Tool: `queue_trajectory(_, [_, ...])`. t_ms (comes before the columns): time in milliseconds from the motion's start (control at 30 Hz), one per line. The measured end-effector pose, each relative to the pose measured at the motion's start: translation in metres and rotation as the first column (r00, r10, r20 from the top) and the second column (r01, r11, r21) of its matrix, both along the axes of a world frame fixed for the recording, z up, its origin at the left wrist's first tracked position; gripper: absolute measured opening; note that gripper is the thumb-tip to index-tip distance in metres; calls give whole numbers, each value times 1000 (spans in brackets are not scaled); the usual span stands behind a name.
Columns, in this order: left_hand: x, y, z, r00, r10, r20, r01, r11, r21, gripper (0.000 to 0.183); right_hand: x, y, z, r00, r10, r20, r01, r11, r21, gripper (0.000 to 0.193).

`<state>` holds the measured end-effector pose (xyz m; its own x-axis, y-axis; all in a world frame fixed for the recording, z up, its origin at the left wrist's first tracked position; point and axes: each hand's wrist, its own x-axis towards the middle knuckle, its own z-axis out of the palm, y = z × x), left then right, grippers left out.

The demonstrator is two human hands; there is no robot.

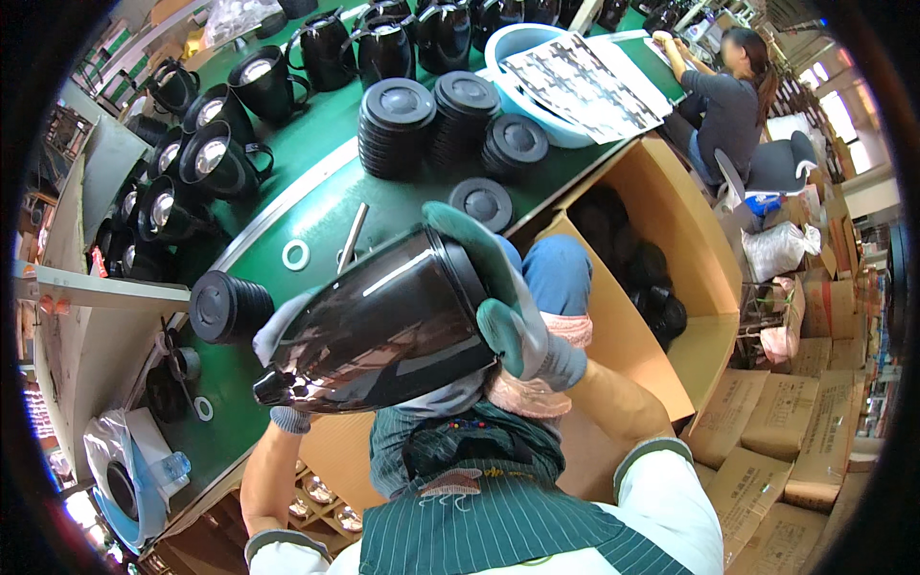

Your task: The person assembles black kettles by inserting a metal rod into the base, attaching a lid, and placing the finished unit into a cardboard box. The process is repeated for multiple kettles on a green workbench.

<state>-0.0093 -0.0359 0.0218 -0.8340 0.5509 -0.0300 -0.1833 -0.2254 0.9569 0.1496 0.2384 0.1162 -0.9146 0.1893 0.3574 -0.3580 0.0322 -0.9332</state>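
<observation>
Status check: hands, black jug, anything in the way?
Left hand holding spout end, right hand holding opposite end. Black jug tilted well over, spout to the left. Nothing seen blocking it; a white ring lies apart on the green table.

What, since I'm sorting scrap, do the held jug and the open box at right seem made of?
Jug: glossy black, perhaps plastic or coated metal; sharp reflections show the gloss but not which. Box: most likely cardboard, matte, from its plain brown walls.
</observation>
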Motion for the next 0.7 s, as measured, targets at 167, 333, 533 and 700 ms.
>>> queue_trajectory(167, [-7,8,33,963,6,-270,-36,994,-104,28,10,-1,8,998,-57,2,57,997,45,85])
queue_trajectory(333, [-13,28,51,524,0,-852,-251,956,-154,31,11,0,1,976,-17,217,78,959,-274,79])
queue_trajectory(533, [4,48,58,530,-3,-848,-192,974,-123,33,16,0,-13,951,-140,276,234,908,-347,60])
queue_trajectory(700, [7,36,37,860,-142,-491,0,960,-279,35,31,-9,-8,940,-305,154,315,948,-45,61])
